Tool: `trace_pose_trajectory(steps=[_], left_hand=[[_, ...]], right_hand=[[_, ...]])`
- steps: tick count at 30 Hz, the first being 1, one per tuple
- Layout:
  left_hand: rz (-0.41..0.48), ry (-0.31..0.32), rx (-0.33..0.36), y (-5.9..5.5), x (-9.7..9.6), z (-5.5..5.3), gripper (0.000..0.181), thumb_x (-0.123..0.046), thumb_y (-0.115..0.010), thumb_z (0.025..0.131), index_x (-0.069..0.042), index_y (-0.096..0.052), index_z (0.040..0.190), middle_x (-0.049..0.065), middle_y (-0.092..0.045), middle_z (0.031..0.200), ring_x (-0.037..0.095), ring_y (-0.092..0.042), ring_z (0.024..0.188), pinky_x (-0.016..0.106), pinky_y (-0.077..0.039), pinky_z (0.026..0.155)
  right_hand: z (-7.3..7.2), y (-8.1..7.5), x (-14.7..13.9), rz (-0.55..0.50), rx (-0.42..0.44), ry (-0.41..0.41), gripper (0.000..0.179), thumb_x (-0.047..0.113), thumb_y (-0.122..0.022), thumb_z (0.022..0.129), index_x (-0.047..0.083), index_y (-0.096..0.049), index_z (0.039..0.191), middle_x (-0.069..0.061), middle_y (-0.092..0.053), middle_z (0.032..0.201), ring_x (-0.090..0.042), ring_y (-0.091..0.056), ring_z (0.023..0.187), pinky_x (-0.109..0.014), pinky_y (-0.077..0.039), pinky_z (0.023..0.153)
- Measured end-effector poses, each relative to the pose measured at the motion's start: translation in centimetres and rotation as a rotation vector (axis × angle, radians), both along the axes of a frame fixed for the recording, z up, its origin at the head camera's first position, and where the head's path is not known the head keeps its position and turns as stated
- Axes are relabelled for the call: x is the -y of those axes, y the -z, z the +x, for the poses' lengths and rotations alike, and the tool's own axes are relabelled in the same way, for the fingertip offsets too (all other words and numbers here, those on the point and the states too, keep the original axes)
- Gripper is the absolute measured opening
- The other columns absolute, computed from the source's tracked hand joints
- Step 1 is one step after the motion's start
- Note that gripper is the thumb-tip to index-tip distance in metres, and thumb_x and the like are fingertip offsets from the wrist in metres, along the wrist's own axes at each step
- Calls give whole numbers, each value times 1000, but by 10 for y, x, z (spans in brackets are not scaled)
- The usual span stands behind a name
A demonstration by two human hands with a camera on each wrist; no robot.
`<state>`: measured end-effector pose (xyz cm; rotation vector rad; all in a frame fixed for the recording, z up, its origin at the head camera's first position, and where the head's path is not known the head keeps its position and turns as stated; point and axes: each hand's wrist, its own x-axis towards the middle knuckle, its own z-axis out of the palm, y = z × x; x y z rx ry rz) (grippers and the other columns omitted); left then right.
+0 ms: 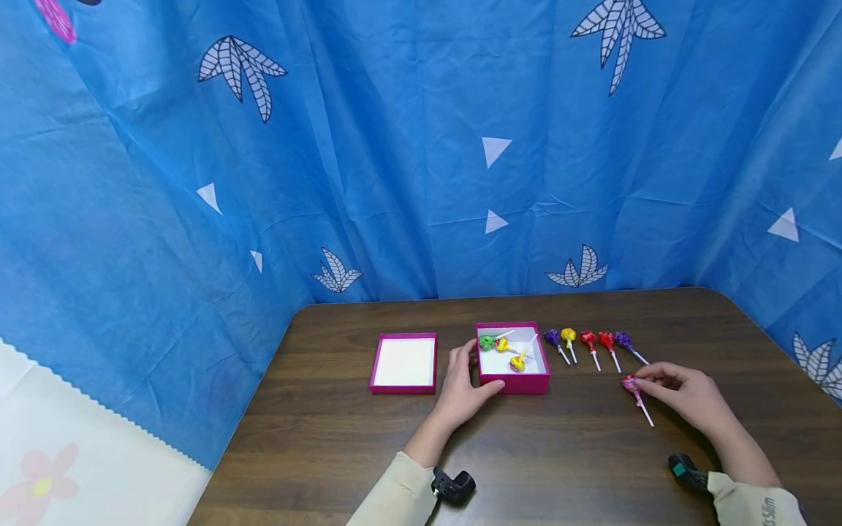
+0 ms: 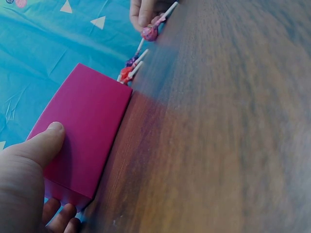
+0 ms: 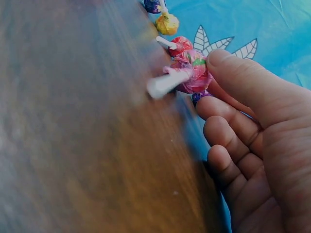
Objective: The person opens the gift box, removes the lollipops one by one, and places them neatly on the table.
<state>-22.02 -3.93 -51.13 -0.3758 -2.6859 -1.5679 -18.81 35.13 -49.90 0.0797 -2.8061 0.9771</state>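
My left hand (image 1: 462, 387) holds the magenta box (image 1: 515, 383) by its near left corner. In the left wrist view the thumb lies on the front wall, while other fingers (image 2: 62, 218) curl at its left side. Inside the white interior lie one green lollipop (image 1: 486, 342) and two yellow ones (image 1: 517, 363). My right hand (image 1: 684, 394) pinches a pink lollipop (image 3: 192, 70) at its wrapped head between thumb and finger, to the right of the box. Its white stick points toward the near side of the table.
Right of the box lie a purple lollipop (image 1: 552, 337), a yellow lollipop (image 1: 569, 334), two red lollipops (image 1: 607, 340) and another purple lollipop (image 1: 623, 340) in a row. The box lid (image 1: 404, 389), white inside, sits left of my left hand. A blue curtain (image 1: 421, 183) hangs behind the wooden table (image 1: 316, 438).
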Motion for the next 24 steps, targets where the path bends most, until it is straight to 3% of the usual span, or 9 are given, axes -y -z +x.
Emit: trace_pose_trajectory(steps=[8,13,24], left_hand=[[3,-1,-7,0,0,0,88,-42,-78,85,-21,-27,155,4,-40,145,19,-49,130,41,-47,110],[10,0,2,-1,-1,1,88,-42,-77,85,-21,-27,155,4,-39,146,19,-49,131,42,-47,110],[0,-3,-37,1,0,1,89,-42,-78,85,-19,-29,154,5,-41,144,20,-51,130,40,-47,109]], right_hand=[[0,-1,0,6,11,28,31,42,-67,95,14,-72,106,0,-65,88,-3,-48,70,-21,-38,59],[0,-2,-1,-9,-39,51,29,40,-65,96,13,-70,106,3,-63,85,-3,-47,70,-21,-38,58],[3,-23,12,-79,-200,93,21,31,-68,96,12,-72,105,37,-54,86,10,-49,73,-12,-43,60]])
